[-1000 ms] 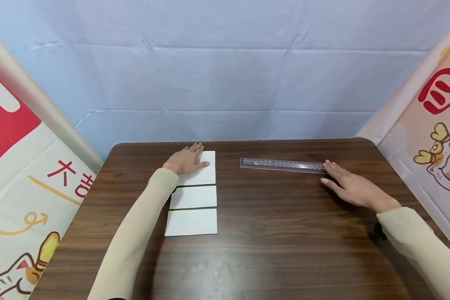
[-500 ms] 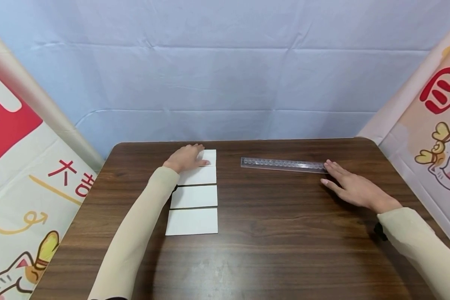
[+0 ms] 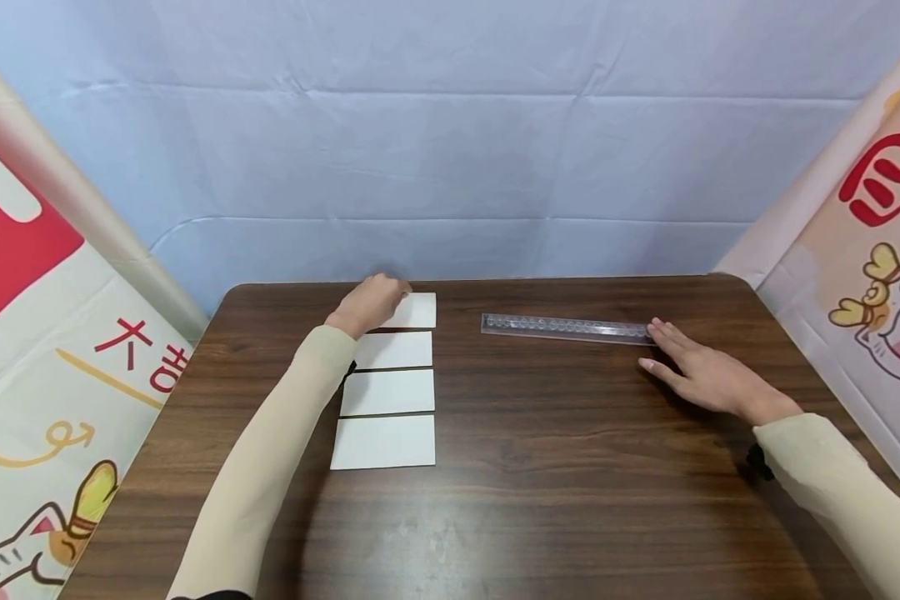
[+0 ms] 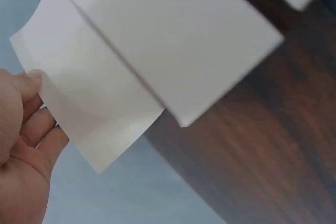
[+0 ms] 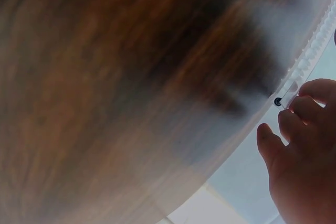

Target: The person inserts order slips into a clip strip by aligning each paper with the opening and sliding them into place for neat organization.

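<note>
- Looks like a makeshift recording booth / staged corner, not a lived-in room.
- Small dark wood-grain table (image 3: 555,467) w/ rounded corners sits in the middle.
- Pale blue cloth (image 3: 450,150) hung as backdrop behind the table; fold creases show, and it drapes down to the table's far edge.
- Printed banners stand at both sides as screens: left banner (image 3: 37,350) w/ red characters + cartoon cat, right banner (image 3: 881,275) w/ red logo + cartoon cat w/ antlers.
- Walls, furniture etc. of the actual room are hidden by cloth and banners, so the building type can't be told.
</note>
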Tool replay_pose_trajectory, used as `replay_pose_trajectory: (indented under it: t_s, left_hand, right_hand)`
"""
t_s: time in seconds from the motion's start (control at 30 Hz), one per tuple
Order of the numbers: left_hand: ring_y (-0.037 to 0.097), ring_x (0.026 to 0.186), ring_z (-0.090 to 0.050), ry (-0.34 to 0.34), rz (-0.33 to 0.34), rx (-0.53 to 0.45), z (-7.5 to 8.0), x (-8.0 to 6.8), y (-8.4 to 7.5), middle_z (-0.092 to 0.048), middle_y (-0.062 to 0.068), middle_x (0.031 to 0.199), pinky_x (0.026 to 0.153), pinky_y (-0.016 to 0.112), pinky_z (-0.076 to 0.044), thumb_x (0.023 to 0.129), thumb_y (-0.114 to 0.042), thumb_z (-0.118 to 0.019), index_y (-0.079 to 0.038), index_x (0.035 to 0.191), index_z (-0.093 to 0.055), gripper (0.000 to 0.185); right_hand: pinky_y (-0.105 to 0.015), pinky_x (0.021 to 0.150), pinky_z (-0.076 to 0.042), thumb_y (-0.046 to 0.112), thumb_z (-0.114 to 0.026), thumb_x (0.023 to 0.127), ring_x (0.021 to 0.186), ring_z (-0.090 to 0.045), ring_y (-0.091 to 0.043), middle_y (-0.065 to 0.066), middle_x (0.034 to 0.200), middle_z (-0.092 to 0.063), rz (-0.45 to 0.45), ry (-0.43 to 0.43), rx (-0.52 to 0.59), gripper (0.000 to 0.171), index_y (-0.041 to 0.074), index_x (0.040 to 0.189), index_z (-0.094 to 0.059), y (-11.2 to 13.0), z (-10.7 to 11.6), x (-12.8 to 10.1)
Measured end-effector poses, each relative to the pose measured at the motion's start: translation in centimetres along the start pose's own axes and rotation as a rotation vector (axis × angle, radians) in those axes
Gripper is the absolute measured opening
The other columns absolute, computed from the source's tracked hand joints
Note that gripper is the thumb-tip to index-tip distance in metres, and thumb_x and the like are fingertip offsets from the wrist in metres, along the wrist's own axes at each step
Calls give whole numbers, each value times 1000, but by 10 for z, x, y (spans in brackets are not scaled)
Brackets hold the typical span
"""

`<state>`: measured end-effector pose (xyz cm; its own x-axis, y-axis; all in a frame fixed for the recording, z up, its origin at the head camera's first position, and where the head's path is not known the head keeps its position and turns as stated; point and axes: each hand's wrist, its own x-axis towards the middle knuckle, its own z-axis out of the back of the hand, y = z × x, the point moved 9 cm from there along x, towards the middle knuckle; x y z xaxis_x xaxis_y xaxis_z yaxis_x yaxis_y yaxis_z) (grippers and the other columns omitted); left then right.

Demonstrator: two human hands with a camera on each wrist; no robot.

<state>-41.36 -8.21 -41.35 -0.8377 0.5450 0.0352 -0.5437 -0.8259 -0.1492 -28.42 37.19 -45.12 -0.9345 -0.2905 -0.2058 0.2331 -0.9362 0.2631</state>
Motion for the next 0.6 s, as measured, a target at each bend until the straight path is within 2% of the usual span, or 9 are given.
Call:
replay_pose_trajectory:
  t_s: [0.1,0.27,0.43,0.6]
  left_hand:
    - [31,115,-74,-31,-36,-55,11,0,-5,-75,18,128,102,42,-62,110,-7,-54,-3,132,-72,29]
    - [29,99,-76,-114,-89,-172,35,-2,-14,-78,18,118,91,42,-64,110,-9,-54,-2,126,-76,27]
    - [27,92,-76,-173,-39,-321,46,-9,-15,-77,19,122,87,42,-64,110,-11,-56,-2,129,-74,28]
    - [28,107,-76,-200,38,-456,45,-18,-17,-75,17,129,88,42,-63,110,-17,-58,-3,132,-73,30]
  right_hand:
    - [-74,120,-28,63,-41,109,159,-19,-51,-22,177,-5,0,1,-4,88,10,170,-7,-1,0,0]
    - [-74,118,-30,63,-41,109,158,-20,-52,-22,177,-5,1,-2,-9,88,9,170,-7,0,1,0]
    - [-75,118,-31,63,-41,109,158,-20,-52,-22,177,-4,3,0,-3,88,10,170,-7,1,1,0]
    - [-75,117,-32,63,-43,108,157,-21,-54,-23,177,-4,1,4,-16,90,9,170,-7,2,0,0]
